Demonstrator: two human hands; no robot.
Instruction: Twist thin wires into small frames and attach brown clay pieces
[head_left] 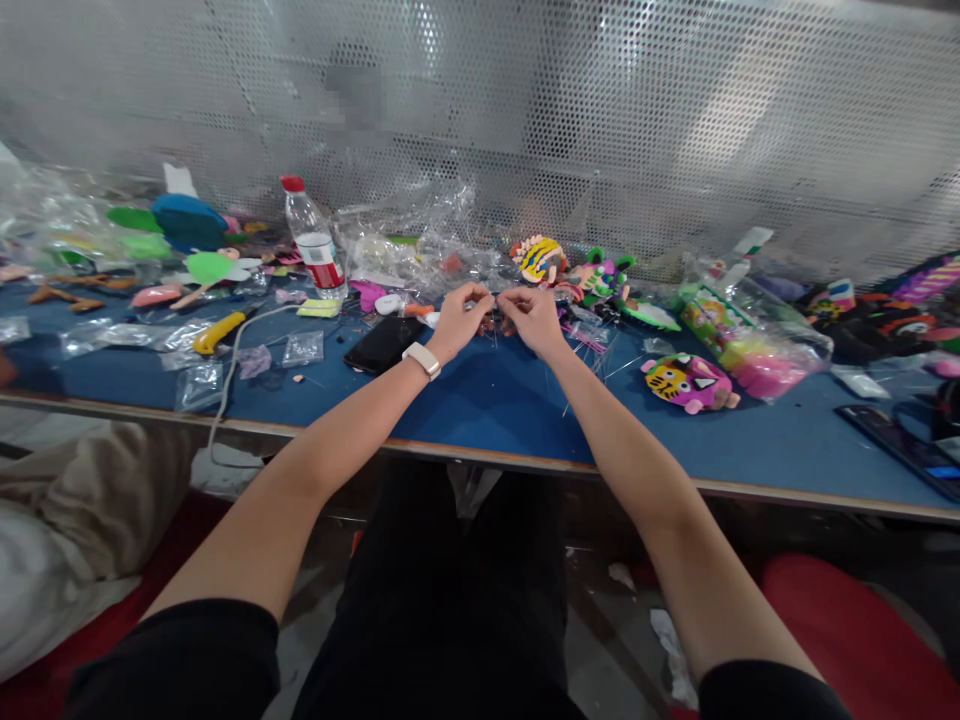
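Note:
My left hand, with a pale band on its wrist, is pinched at the middle of the blue table. Facing it, almost fingertip to fingertip, my right hand is pinched too. Whatever the fingers hold is too small and dark to make out. Thin wire-like strands lie just right of my right hand. Behind the hands sit a yellow striped foam figure and a green, black and purple foam figure. A black phone lies close to my left wrist.
A red-capped bottle stands back left, near a yellow-handled cutter and a white cable. Clear plastic bags line the perforated metal panel. A pink and yellow tiger-faced foam piece lies right. Another person's leg shows lower left.

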